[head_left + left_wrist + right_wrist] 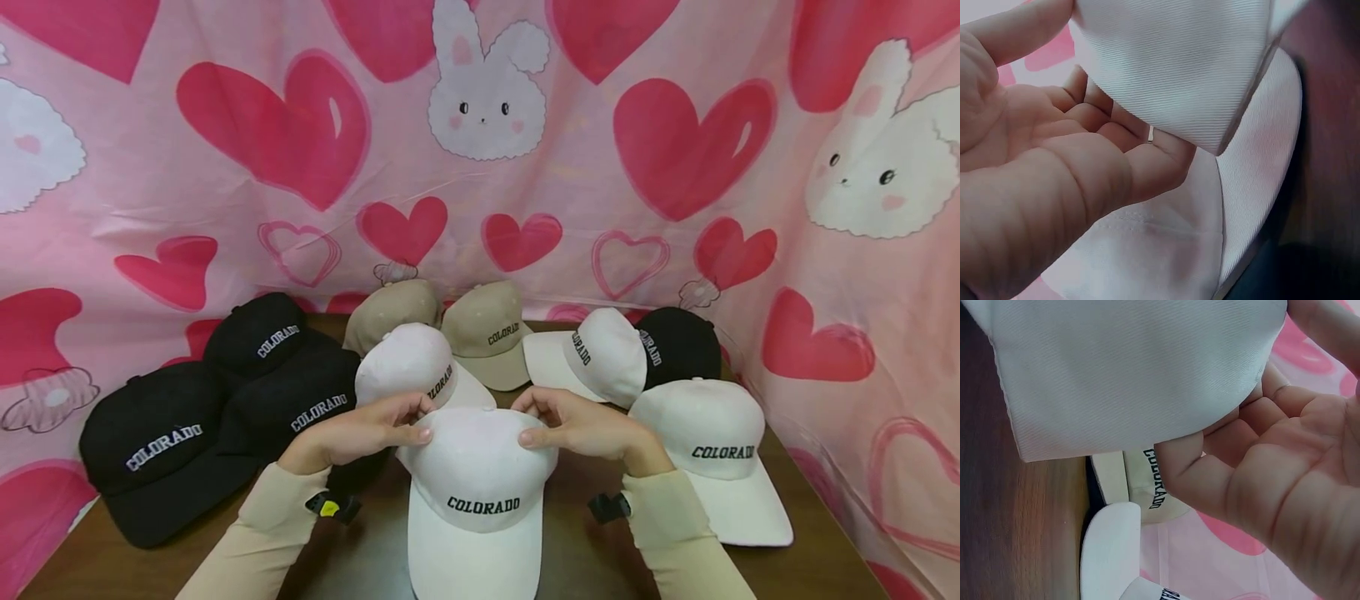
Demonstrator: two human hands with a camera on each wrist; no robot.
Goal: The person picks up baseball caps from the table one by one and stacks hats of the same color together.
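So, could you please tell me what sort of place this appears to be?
Probably a makeshift indoor display or work corner: black, beige and white COLORADO caps sit on a brown table, with pink heart-and-bunny cloth hung behind it.

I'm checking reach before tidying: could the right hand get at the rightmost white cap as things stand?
Probably yes, though it would first have to let go: the right hand pinches the front white cap. The rightmost white cap sits close by, with its top uncovered.
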